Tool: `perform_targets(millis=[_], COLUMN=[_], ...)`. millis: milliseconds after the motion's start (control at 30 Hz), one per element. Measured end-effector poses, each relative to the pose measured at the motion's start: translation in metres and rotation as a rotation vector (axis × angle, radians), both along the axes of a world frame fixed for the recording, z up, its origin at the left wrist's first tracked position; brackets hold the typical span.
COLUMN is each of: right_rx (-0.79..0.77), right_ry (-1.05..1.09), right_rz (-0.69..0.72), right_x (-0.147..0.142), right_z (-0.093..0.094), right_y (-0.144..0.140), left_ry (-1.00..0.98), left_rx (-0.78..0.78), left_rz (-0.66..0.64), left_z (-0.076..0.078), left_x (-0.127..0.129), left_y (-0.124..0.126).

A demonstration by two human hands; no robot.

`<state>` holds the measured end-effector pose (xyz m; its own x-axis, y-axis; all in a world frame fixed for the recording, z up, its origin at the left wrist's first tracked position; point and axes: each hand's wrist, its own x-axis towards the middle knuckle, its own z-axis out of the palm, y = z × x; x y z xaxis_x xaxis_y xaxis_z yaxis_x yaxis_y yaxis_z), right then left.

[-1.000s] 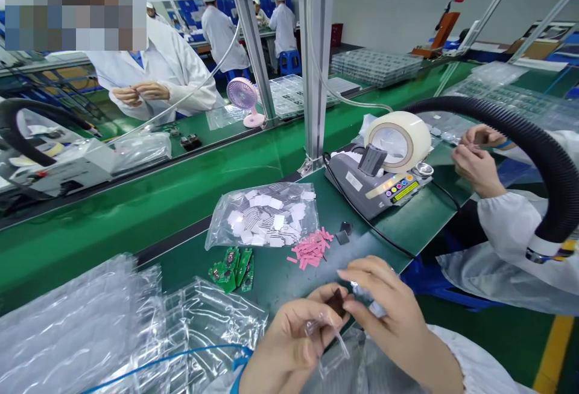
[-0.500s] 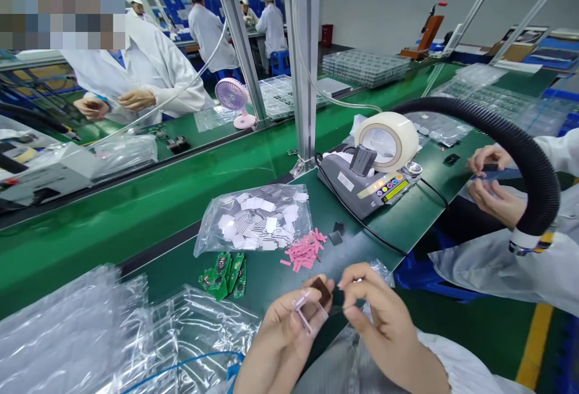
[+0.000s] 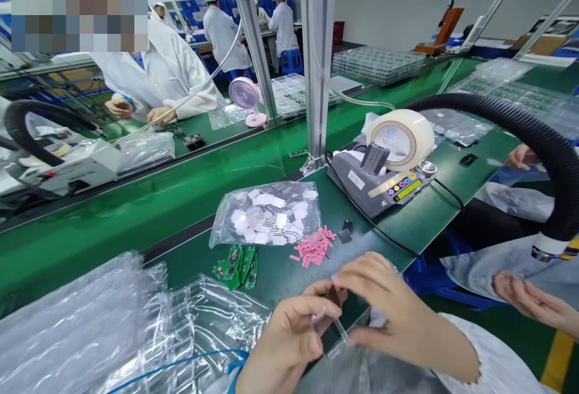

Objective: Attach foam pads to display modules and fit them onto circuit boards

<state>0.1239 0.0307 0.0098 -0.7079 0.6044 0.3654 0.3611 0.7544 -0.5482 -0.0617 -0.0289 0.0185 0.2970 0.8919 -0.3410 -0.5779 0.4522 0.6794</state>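
Near the pink strips, left hand and right hand both grip a clear pouch; slippery film could slip, dropping its dark chip.

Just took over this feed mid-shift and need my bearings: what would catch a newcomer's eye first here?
At bottom centre, the left hand and right hand meet over a small clear plastic piece. Beyond them on the green bench lie a bag of white squares, pink strips and green circuit boards. Further right, a big tape roll sits on a grey dispenser, under a black corrugated hose.
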Motion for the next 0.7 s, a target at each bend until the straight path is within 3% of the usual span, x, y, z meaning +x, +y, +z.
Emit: perform_targets(millis=[67, 167, 467, 567, 700], right_rx=[0.148, 0.24, 0.25, 0.077, -0.503], right_ry=[0.0, 0.014, -0.016, 0.119, 0.583], right_rz=[0.041, -0.003, -0.035, -0.024, 0.101], right_x=[-0.011, -0.023, -0.026, -0.024, -0.025], right_z=[0.016, 0.02, 0.016, 0.013, 0.004], right_y=[-0.004, -0.005, -0.003, 0.002, 0.005], left_ry=[0.068, 0.14, 0.132, 0.073, -0.156], left_rx=[0.018, 0.022, 0.021, 0.068, 0.094], left_rz=[0.009, 0.028, 0.06, 0.067, -0.024], left_z=[0.004, 0.008, 0.004, 0.002, 0.001], left_x=[0.0, 0.001, 0.001, -0.005, -0.011], left_y=[-0.002, -0.002, -0.003, -0.003, -0.002])
